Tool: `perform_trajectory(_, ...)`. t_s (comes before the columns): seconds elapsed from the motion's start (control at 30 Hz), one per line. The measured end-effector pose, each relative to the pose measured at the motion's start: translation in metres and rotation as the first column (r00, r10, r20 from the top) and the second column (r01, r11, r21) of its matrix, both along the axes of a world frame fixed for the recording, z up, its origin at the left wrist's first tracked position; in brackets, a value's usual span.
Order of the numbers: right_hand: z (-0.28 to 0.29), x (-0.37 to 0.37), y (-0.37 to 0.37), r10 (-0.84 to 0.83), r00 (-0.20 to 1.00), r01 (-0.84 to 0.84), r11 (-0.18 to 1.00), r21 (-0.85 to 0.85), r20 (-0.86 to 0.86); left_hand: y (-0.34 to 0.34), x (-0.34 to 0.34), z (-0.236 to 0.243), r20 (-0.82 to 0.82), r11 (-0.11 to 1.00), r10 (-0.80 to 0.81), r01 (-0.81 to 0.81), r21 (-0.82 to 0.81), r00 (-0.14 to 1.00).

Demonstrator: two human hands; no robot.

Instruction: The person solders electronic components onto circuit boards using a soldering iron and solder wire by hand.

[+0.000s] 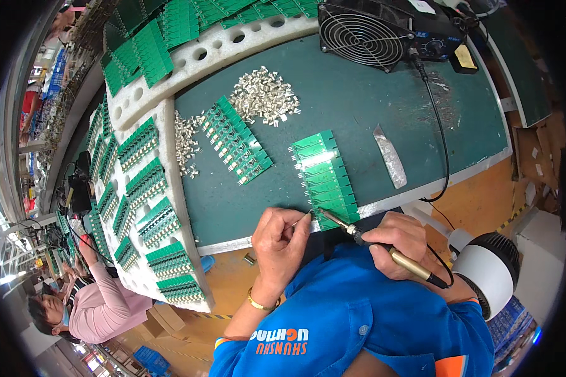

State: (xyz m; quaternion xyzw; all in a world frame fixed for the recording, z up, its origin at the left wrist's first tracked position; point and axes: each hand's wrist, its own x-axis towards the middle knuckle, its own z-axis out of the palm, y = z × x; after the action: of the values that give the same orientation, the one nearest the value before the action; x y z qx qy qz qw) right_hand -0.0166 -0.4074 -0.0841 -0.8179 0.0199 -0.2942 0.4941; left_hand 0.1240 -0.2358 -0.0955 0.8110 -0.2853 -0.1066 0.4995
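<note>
Right hand [396, 244]: closed around the handle of a soldering iron [411, 264], slanted, apparently to bring its tip to the board's near end.
Left hand [278, 245]: thumb and index finger narrowly spaced beside that tip; whether they pinched a thin wire could not be told.
Green board [324, 173]: lay across the bench's near edge, probably for easy reach, pins along its left side.
Bench [339, 94]: dark green, bearing 1 populated board [238, 143], connector heaps [264, 95] and a fan [365, 38].
Room: foam tray [185, 251] of boards at left; 1 co-worker [104, 305] beyond.

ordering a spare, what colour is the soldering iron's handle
Mostly gold on the handle, clearest in the head view.
</note>
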Motion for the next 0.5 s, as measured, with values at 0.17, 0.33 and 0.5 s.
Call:
perform_trajectory(0.17,0.0017,-0.0008,-0.0033,0.0,0.998,0.003,0.999,0.045,-0.062,-0.0013,0.0014,-0.0004,-0.004,1.0,-0.008,0.008,0.015,1.0)
perform_trajectory(0.33,0.0,0.0011,-0.0038,0.0,0.998,0.003,0.999,0.049,-0.056,-0.0002,0.0016,-0.0017,-0.014,1.0,-0.004,0.005,0.028,1.0)
perform_trajectory(0.5,-0.001,0.0013,-0.0033,0.001,1.0,0.0,0.999,0.043,-0.028,0.0,0.0018,-0.0029,-0.006,1.0,0.001,-0.001,0.013,1.0)
